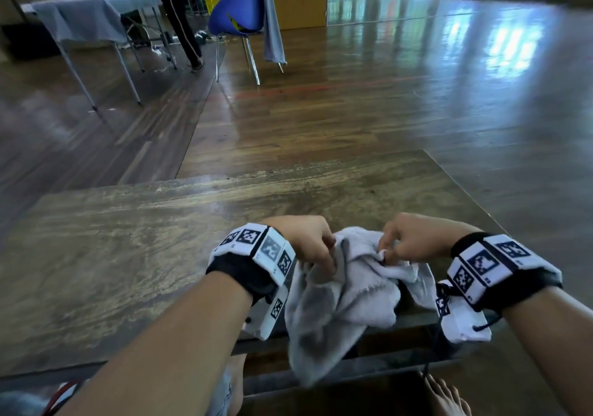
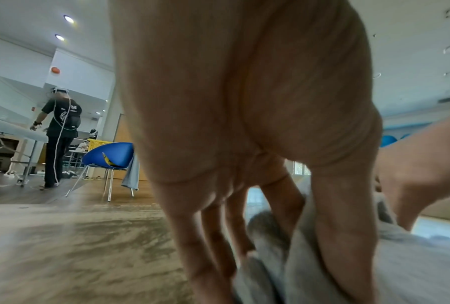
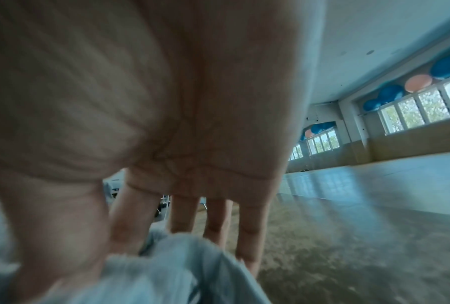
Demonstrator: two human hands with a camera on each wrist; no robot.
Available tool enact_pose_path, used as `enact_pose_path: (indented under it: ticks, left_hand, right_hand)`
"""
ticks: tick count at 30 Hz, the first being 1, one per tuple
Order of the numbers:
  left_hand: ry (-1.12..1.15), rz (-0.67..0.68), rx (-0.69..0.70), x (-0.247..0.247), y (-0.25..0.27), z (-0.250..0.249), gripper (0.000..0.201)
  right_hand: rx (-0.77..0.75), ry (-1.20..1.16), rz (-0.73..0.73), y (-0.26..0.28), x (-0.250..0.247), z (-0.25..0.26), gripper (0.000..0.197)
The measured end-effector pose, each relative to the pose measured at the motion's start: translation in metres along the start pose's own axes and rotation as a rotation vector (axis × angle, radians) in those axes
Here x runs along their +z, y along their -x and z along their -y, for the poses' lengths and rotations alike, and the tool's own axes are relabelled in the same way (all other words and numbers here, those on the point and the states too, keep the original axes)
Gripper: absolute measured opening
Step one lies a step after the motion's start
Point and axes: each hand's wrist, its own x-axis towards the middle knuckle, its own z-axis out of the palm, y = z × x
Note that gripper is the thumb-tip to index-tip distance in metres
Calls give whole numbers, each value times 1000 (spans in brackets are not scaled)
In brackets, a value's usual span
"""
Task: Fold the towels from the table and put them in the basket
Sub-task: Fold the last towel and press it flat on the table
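Observation:
A crumpled white-grey towel (image 1: 346,293) lies bunched at the near edge of the worn wooden table (image 1: 128,239), part of it hanging over the front. My left hand (image 1: 316,248) grips its left side, with thumb (image 2: 343,236) and fingers (image 2: 210,246) closed on a fold of the towel (image 2: 413,267). My right hand (image 1: 398,242) pinches a fold at the towel's top right; in the right wrist view the towel (image 3: 166,273) bunches under the thumb (image 3: 55,236). No basket shows near the table.
A blue chair (image 1: 237,14) with a grey cloth (image 1: 272,27) draped over it stands on the wooden floor beyond the table. A person (image 1: 176,14) stands by a covered folding table (image 1: 93,17) at far left, with a yellow crate (image 1: 211,0) behind. My bare foot (image 1: 446,396) shows below.

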Motion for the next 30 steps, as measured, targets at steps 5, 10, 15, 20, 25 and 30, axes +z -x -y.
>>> enact_pose_path:
  ticks: [5, 10, 15, 20, 25, 30]
  left_hand:
    - [-101, 37, 55, -19, 4, 0, 8]
    - [-4, -878, -13, -86, -5, 21, 29]
    - [181, -1468, -117, -111, 7, 52, 23]
    - [327, -1463, -220, -105, 5, 68, 22]
    - [972, -1302, -67, -94, 4, 67, 19]
    - [755, -1417, 55, -94, 6, 70, 14]
  right_hand:
    - [-15, 77, 114, -14, -30, 10, 17]
    - [-85, -126, -950, -59, -80, 3, 19]
    - [-117, -368, -1361, -80, -111, -12, 24]
    - [-175, -660, -1250, -97, -106, -12, 13]
    - [-128, -587, -1299, -100, -101, -14, 12]
    - [-316, -626, -1304, -91, -96, -17, 18]
